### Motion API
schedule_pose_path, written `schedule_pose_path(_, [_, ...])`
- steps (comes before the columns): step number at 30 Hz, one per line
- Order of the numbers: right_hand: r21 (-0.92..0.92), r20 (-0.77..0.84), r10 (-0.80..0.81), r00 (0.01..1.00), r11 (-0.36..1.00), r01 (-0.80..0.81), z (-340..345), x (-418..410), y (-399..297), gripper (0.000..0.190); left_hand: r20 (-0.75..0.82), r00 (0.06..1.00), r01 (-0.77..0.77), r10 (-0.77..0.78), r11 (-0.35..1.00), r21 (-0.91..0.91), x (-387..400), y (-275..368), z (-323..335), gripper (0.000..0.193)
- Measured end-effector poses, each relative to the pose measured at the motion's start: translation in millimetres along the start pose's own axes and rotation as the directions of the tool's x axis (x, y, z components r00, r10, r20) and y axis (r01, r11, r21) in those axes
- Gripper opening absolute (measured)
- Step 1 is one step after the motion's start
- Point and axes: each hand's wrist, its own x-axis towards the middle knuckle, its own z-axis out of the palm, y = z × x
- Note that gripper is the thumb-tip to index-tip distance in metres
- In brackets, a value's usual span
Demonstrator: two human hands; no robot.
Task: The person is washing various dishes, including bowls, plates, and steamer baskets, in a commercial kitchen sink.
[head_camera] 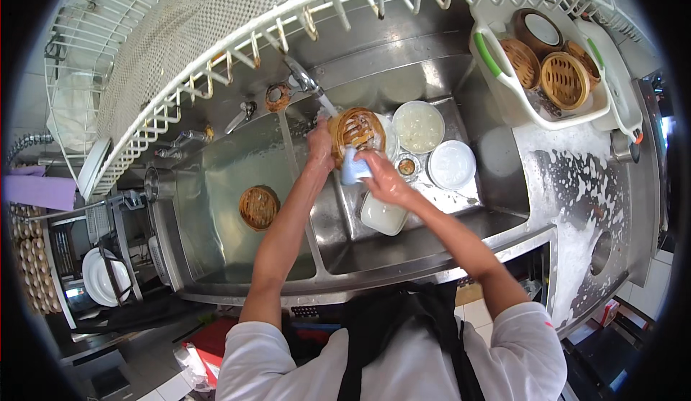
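Note:
My left hand [320, 141] grips the near-left side of a round bamboo steamer basket [358, 127] under the running faucet [305, 77]. Pressed to the basket's lower edge is a light blue sponge or cloth [354, 167], held in my right hand [384, 177]. Both hands look wet. Beneath and beside them in the right sink basin [345, 250] are a bowl of cloudy liquid [418, 127], a white round dish [452, 164], a small glass dish [407, 167] and a white squarish container [384, 214]. Another bamboo steamer [259, 208] floats or rests in the water-filled left basin [216, 250].
At the upper right, a white tub [556, 118] with green handles holds several bamboo steamers [564, 80]. Suds cover the steel counter [583, 185], which has a round hole [600, 252]. A white wire rack [345, 3] overhangs the sink's back. White plates [105, 277] stand at left.

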Motion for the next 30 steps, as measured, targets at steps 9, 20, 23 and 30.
schedule_pose_path(9, [-0.025, -0.165, -0.021, 0.986, 1.0, 0.017, -22, 5, -3, 0.041, -0.128, 0.99, -0.016, 0.067, 0.929, 0.369, -4, -24, -6, 0.058])
schedule_pose_path(20, [-0.052, 0.169, 0.417, 0.893, 0.908, -0.415, 31, 21, 40, 0.033, 0.239, 0.609, -0.683, 0.756, 0.347, 0.643, -75, 26, 2, 0.048])
schedule_pose_path(23, [0.397, 0.323, 0.522, 0.79, 0.683, -0.614, 8, -14, 39, 0.034, 0.059, 0.536, -0.616, 0.842, 0.342, 0.71, -93, 38, -31, 0.05])
schedule_pose_path(30, [0.851, 0.455, 0.622, 0.638, -0.514, -0.106, 54, -27, 88, 0.021, -0.259, 0.964, -0.226, 0.066, 0.719, -0.658, -30, 0, -229, 0.044])
